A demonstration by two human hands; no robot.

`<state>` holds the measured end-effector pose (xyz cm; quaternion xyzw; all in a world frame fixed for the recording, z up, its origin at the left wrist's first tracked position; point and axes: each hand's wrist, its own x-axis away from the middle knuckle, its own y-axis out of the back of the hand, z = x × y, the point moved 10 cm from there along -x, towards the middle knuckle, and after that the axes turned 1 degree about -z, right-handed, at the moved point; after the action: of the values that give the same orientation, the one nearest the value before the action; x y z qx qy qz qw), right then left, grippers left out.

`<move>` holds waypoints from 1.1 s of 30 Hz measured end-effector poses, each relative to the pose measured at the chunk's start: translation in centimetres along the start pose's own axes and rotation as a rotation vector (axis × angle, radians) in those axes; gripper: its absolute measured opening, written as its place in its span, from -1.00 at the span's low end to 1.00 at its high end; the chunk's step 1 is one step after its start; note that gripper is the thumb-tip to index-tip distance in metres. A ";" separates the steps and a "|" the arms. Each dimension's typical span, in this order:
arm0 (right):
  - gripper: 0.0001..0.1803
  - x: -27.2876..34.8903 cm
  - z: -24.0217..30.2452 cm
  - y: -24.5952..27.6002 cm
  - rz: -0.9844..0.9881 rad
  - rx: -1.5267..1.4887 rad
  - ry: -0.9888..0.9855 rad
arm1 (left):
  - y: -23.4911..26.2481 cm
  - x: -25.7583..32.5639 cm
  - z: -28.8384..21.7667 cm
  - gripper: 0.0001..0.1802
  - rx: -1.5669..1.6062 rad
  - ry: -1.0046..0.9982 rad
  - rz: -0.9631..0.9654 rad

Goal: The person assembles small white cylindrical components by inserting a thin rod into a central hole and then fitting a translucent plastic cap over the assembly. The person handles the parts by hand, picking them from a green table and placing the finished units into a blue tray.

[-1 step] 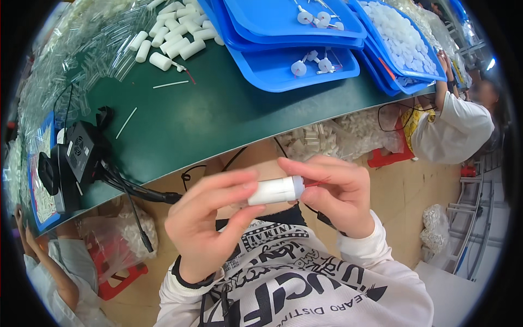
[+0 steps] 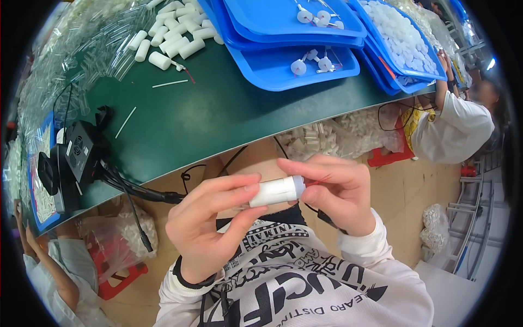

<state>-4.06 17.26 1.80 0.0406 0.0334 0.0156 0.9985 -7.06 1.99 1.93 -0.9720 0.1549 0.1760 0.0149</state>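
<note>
A white cylinder (image 2: 272, 192) with a translucent cap at its right end is held level in front of my chest. My left hand (image 2: 210, 212) grips its left part between thumb and fingers, hiding that end. Thumb and index finger of my right hand (image 2: 340, 191) close around the capped end, where thin red wires (image 2: 321, 181) stick out. Whether the right fingers press on the cap or on the wires is hard to see. Both hands are off the table, short of its near edge.
On the green table (image 2: 180, 120) lie white foam-like cylinders (image 2: 177, 43), clear tubes (image 2: 109, 46) and thin white sticks (image 2: 170, 84). Stacked blue trays (image 2: 272, 79) hold wired white discs. A black fan-vented device (image 2: 81, 150) with cables stands left. Other people sit at both sides.
</note>
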 end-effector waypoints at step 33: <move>-0.70 0.8 3.4 -0.6 -0.139 0.556 0.635 | -3.0 1.8 3.1 -0.66 0.258 0.470 0.267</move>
<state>-3.03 16.46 5.12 0.2989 0.3448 -0.0495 0.8884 -5.56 4.60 -1.71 -0.9472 0.3016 -0.0746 0.0790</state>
